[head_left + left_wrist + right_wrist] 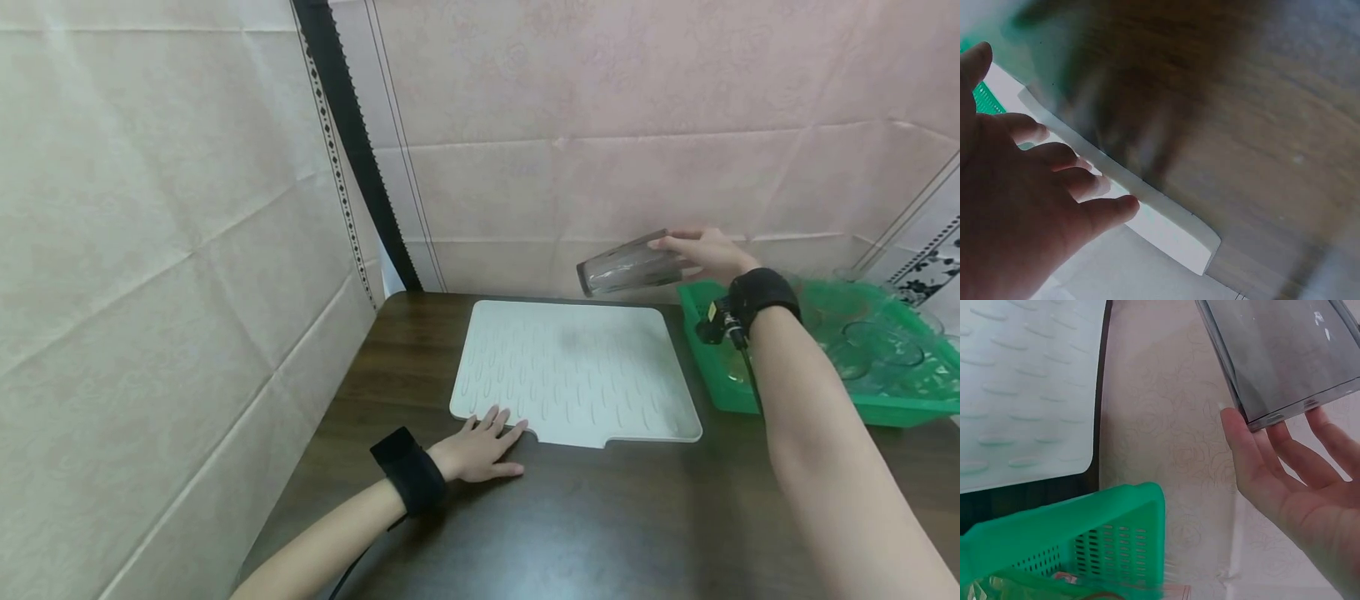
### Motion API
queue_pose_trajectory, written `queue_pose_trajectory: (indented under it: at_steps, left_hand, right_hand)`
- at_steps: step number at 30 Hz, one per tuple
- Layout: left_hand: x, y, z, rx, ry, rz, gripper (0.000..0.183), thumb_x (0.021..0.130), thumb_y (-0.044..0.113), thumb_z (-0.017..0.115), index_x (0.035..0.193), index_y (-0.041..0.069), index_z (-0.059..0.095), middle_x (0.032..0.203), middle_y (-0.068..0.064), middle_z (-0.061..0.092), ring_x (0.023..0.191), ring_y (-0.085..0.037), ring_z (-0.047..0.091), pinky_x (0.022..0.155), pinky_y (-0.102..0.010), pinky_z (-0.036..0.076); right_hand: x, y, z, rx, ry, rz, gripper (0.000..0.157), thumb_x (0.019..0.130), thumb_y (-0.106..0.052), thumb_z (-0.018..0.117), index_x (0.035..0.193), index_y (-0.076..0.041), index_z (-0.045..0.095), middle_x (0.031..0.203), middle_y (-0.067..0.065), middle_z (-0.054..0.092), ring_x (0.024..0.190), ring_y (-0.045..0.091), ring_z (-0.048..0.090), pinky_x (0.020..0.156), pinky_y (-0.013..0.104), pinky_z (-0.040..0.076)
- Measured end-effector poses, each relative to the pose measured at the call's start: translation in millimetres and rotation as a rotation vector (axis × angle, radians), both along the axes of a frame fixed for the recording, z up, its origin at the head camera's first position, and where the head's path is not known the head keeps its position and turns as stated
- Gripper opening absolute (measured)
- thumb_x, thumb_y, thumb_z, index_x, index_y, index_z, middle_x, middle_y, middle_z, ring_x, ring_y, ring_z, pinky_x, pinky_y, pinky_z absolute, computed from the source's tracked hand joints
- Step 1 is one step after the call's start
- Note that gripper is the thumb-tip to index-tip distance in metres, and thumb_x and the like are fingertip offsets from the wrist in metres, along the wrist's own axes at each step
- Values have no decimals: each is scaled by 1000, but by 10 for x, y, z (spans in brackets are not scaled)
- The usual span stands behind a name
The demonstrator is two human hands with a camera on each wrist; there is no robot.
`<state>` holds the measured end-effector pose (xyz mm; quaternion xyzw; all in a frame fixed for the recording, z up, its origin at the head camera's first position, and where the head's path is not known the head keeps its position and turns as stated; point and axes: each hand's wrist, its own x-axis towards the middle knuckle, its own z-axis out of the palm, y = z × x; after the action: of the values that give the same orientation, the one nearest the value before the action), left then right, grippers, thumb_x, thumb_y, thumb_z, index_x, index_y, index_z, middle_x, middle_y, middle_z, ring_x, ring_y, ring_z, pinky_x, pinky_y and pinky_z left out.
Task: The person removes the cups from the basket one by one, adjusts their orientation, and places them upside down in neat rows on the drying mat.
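My right hand [708, 252] grips a clear greyish drinking glass [628, 265] by one end, the thumb and fingertips at its rim in the right wrist view. The glass [1285, 356] lies almost sideways in the air, above the far edge of a white draining mat [573, 375] with raised drop-shaped ridges. Fingers spread, my left hand [483, 450] rests at the mat's near left edge; its fingertips overlap the edge, and the thumb points right over the table.
To the right of the mat stands a green basket [731, 398] holding several clear glasses [885, 346]. The brown wooden table [600, 517] carries everything. Cloth-covered walls rise behind [637, 183] and at the left, with a dark strip in the corner.
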<state>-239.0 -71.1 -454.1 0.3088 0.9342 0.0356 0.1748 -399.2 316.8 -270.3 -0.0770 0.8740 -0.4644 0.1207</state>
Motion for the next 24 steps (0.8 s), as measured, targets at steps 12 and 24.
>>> queue_pose_trajectory:
  at_steps: [12,24]
  left_hand:
    - [-157,29,204,120,10,24,68,99,55,41,154,17,27,158,-16,28,143,-27,36,113,-45,35]
    - [-575,260,431,565,33,91,42,105,35,40,126,7,63,122,-8,68,113,-18,64,98,-34,50]
  right_hand:
    - [68,7,-66,-75,-25,67,79,98,-49,47,153,0,19,162,21,1,145,50,12,110,62,29]
    - [114,-34,-112,-95,-28,51,79,98,-49,50,153,-1,20,162,21,5,144,49,15,109,64,30]
